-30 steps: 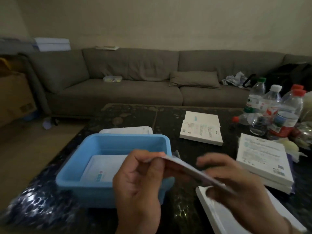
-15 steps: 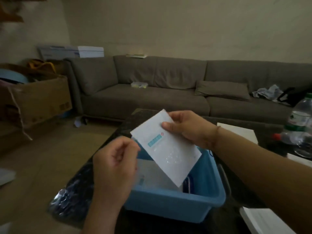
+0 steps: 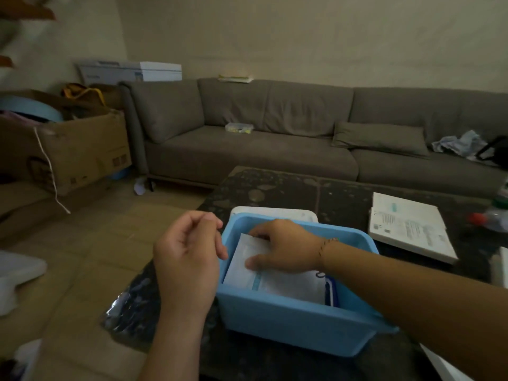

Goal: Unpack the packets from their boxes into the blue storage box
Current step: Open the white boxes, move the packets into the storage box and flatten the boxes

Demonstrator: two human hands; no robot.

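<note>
The blue storage box (image 3: 297, 317) stands on the dark table in front of me. My right hand (image 3: 283, 250) reaches into it and holds a white packet (image 3: 288, 284), thumb on its face and fingers curled over its far edge. The packet lies tilted inside, on other white packets. My left hand (image 3: 189, 259) hovers just left of the box's rim, fingers loosely curled, holding nothing. Two flat white packet boxes (image 3: 406, 226) lie stacked at the right of the table.
A white lid (image 3: 275, 211) lies behind the blue box. Another white box (image 3: 445, 364) pokes in at the bottom right, and a bottle (image 3: 492, 218) lies at the right edge. A grey sofa (image 3: 275, 149) runs behind the table, with a cardboard carton (image 3: 68, 149) to the left.
My right hand has brought the packet down from above the box into it. My left hand has let go of the packet and drawn back to the left.
</note>
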